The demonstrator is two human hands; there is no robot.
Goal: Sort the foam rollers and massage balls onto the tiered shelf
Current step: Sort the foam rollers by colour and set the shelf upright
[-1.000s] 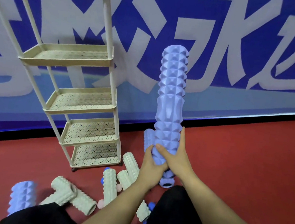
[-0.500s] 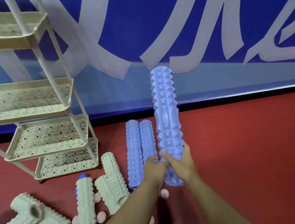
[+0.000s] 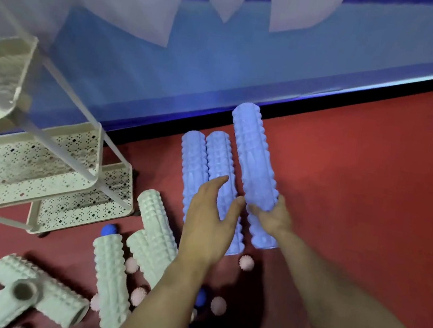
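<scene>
Right hand (image 3: pixel 271 217): fingers curled round the lower part of a long blue roller (image 3: pixel 254 166); grip low on the shaft, most of the length above the hand.
Held roller: tilted, top leaning left and toward the wall; lower end near the red floor (image 3: pixel 373 186), contact with the floor not determinable.
Left hand (image 3: pixel 209 218): fingers straight and slightly spread, holding nothing; palm over the two blue rollers on the floor (image 3: pixel 203 167), contact not confirmed.
Floor rollers, blue: two, lying side by side and touching, just left of the held one.
Floor rollers, pale green (image 3: pixel 156 225): several in a loose pile near the shelf foot, some crossed over one another.
Massage balls: pink spiky balls (image 3: pixel 246 262) scattered among the pile; a dark blue ball (image 3: pixel 108 230) touching the end of one pale roller.
Tiered shelf (image 3: pixel 42 167): left of the hands, perforated trays; visible tiers bare of rollers and balls.
Task progress (judgement): sorting barely begun; no item seen on any tier.
Step in hand (judgement): grouping the blue rollers, or lifting one toward the shelf; not settled by this view.
Recommended handling: shift grip nearer mid-length, or support with the free hand, since the low hold leaves the top free to swing.
Placement advice: lay long rollers flat across a tray, parallel, against the rim.
Risk: sloping uprights of the shelf stand in the path; loose balls underfoot likely to roll if nudged.
</scene>
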